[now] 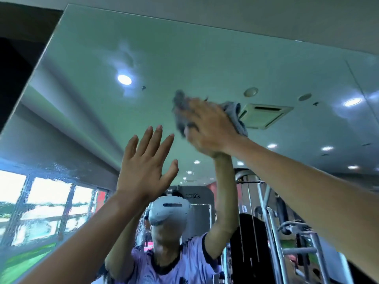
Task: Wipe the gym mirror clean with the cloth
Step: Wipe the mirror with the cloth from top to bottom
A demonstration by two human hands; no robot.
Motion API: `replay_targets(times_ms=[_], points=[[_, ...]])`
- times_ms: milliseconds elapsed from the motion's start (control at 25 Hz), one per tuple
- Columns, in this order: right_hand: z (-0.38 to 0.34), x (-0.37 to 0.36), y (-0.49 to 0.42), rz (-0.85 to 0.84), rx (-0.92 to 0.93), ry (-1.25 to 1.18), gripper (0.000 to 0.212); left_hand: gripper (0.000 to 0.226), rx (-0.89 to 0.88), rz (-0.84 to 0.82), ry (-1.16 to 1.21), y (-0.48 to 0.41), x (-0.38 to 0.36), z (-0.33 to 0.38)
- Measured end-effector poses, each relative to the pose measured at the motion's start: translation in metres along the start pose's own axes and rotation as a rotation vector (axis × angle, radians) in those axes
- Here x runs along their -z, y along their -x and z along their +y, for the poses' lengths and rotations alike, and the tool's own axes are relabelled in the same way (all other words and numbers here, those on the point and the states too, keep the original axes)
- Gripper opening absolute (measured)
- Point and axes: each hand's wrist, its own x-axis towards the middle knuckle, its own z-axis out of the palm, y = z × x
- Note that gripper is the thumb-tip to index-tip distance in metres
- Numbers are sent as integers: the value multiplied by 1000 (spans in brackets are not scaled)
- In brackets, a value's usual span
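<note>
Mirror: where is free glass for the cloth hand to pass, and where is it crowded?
Free on the mirror: the glass between the grey cloth and the top edge, and between the left hand and the left edge. Crowded: the middle, where the right hand presses the cloth beside the left hand.
</note>
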Motion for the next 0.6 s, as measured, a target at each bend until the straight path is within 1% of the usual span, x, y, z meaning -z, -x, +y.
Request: replay_targets(times_ms=[40, 80, 120, 160, 240, 280, 320, 360, 400, 440, 480, 520, 560, 600], points=[[3, 0, 21, -61, 230, -34, 59, 64, -1, 9, -4, 3, -1, -1], [17, 4, 33, -79, 394, -28, 57, 64, -1, 14, -1, 6, -1, -2], [36, 6, 34, -92, 427, 5, 57, 64, -2, 16, 6, 9, 0, -2], [49, 8, 26, -83, 308, 23, 56, 64, -3, 19, 12, 10, 0, -2], [49, 6, 1, -5, -201, 30, 58, 64, 5, 25, 10, 11, 2, -1], [33, 1, -9, 29, -401, 43, 58, 63, 15, 22, 11, 13, 2, -1], [12, -2, -11, 66, -448, 47, 58, 63, 25, 22, 15, 15, 2, -1], [-5, -5, -4, 80, -344, 30, 58, 64, 28, 25, 18, 17, 2, -2], [-18, -6, 16, 29, -108, 11, 57, 64, 24, 23, 19, 21, 2, -4], [-21, -6, 42, -43, 168, -9, 56, 65, 17, 19, 17, 24, 2, -7], [-8, -1, 65, -81, 407, 2, 54, 66, 11, 17, 16, 28, 3, -9], [14, 5, 75, -92, 530, 43, 53, 67, 10, 15, 18, 30, 4, -9], [33, 8, 77, -106, 479, 74, 53, 67, 13, 12, 19, 32, 5, -9], [47, 10, 70, -88, 274, 73, 54, 66, 21, 9, 21, 34, 5, -8]])
